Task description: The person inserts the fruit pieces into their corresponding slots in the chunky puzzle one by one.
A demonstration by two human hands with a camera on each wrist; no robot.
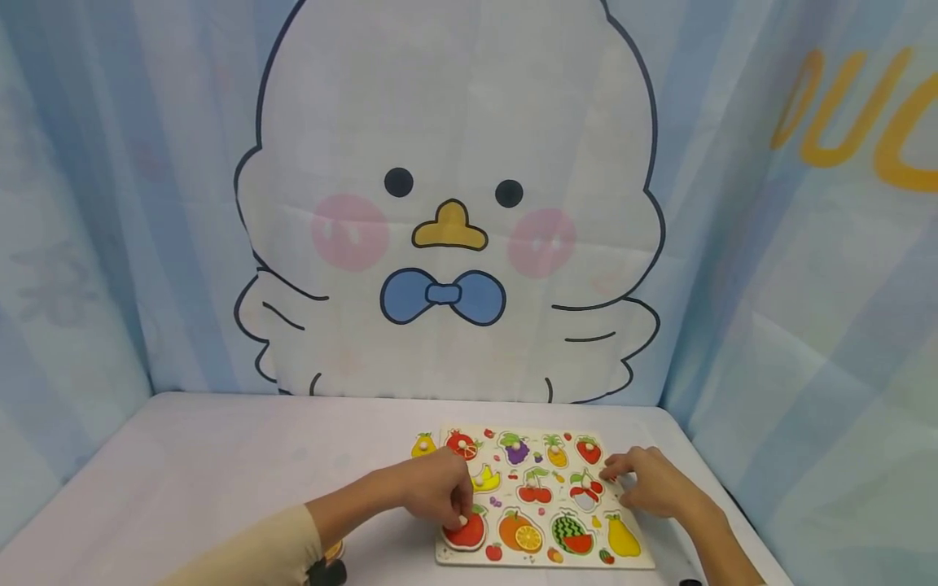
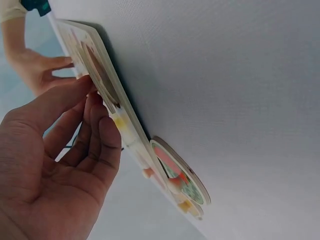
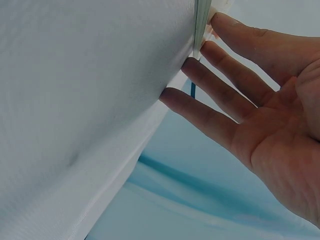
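A wooden fruit puzzle board point(image 1: 513, 549) lies on the table. At its near left corner my left hand point(image 1: 440, 488) pinches the small knob of a red apple puzzle piece point(image 1: 469, 537). In the left wrist view, the apple piece point(image 2: 97, 70) sits close over the board face, below thumb and fingertips. My right hand point(image 1: 648, 480) is at the board's right edge; thumb and fingertips touch that edge in the right wrist view, the fingers point(image 3: 215, 112) spread and fairly straight. Near it a cherry piece point(image 1: 586, 486) sits askew, baring part of its slot.
A yellow pear piece point(image 1: 423, 445) lies by the board's far left corner. Another round piece point(image 1: 334, 552) shows partly beneath the left sleeve point(image 1: 271, 545). Grapes point(image 1: 515, 449), watermelon point(image 1: 572, 533) and several other fruits fill the board. A duck-print curtain point(image 1: 447, 122) hangs behind the table.
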